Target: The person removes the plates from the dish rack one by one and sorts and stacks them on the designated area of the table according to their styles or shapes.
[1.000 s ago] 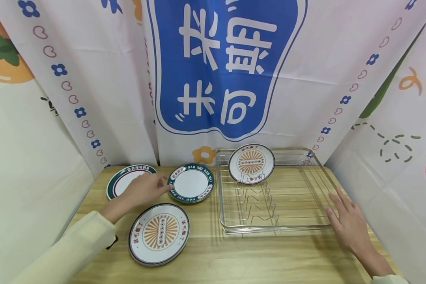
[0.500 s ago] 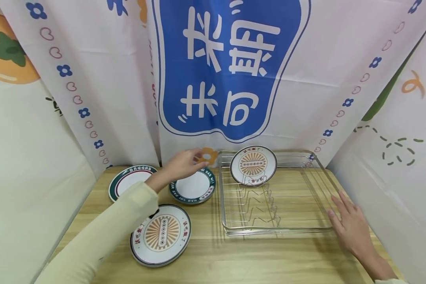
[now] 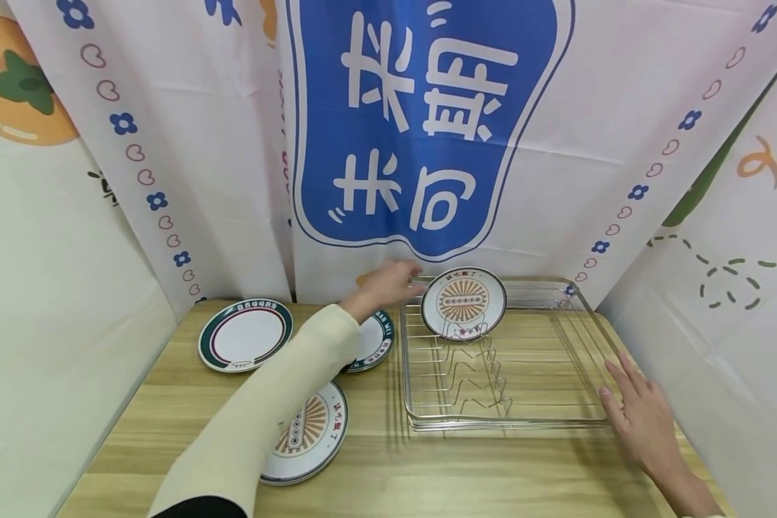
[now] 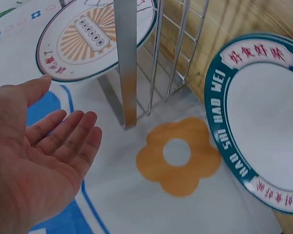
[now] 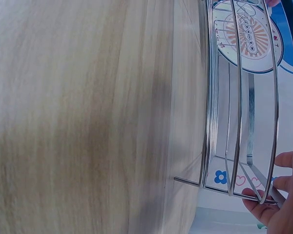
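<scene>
A white plate (image 3: 464,306) with an orange sunburst design stands tilted at the back left of a wire dish rack (image 3: 537,417). My left hand (image 3: 388,286) is just left of that plate, by the rack's back left corner. In the left wrist view its fingers (image 4: 73,129) are relaxed, nothing lies in the palm, and the thumb tip is near the plate's rim. At the rack's right side, my right hand (image 3: 644,424) rests over the rim with fingers extended. The right wrist view shows its fingertips (image 5: 283,160) at the rack's corner.
Left of the rack lies a green-rimmed plate (image 3: 375,342), partly behind my left sleeve. A larger green-rimmed plate (image 3: 246,334) lies farther left. In front, stacked sunburst plates (image 3: 317,439) are partly covered by the sleeve. Printed cloth (image 3: 337,266) hangs behind the wooden table (image 3: 466,475).
My left hand has moved right from above the green-rimmed plates to beside the plate in the rack. The right hand stays on the rack's rim. The plates have not moved.
</scene>
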Tool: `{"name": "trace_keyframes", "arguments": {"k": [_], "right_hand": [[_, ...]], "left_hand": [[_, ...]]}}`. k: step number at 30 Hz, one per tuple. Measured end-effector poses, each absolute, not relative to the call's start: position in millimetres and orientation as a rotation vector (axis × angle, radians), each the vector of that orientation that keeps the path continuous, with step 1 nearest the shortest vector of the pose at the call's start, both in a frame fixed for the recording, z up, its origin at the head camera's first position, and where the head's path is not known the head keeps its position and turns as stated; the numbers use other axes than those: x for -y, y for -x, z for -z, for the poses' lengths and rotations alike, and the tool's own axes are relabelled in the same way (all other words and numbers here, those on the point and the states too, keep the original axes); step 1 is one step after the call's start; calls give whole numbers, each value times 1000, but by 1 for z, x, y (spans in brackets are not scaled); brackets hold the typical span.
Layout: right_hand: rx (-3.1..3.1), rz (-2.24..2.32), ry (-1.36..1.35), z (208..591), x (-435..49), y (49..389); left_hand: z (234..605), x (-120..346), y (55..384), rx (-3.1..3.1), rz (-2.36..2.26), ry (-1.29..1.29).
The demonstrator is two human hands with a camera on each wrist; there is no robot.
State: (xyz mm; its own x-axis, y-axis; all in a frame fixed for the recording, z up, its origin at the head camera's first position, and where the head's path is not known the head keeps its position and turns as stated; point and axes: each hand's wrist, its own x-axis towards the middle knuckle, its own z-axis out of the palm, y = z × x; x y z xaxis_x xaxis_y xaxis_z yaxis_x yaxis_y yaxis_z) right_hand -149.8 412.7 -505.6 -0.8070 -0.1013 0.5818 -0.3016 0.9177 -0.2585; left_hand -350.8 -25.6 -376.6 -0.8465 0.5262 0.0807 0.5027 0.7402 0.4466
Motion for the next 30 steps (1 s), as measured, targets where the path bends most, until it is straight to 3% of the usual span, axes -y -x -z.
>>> {"name": "trace_keyframes", "arguments": {"k": [11, 30], "right_hand": [[2491, -448, -288, 503, -412, 150], [2503, -460, -275, 504, -410, 149]], "left_hand": [[387, -11, 360, -2843, -748, -797], [405, -29, 367, -2828, -777, -752]]}}
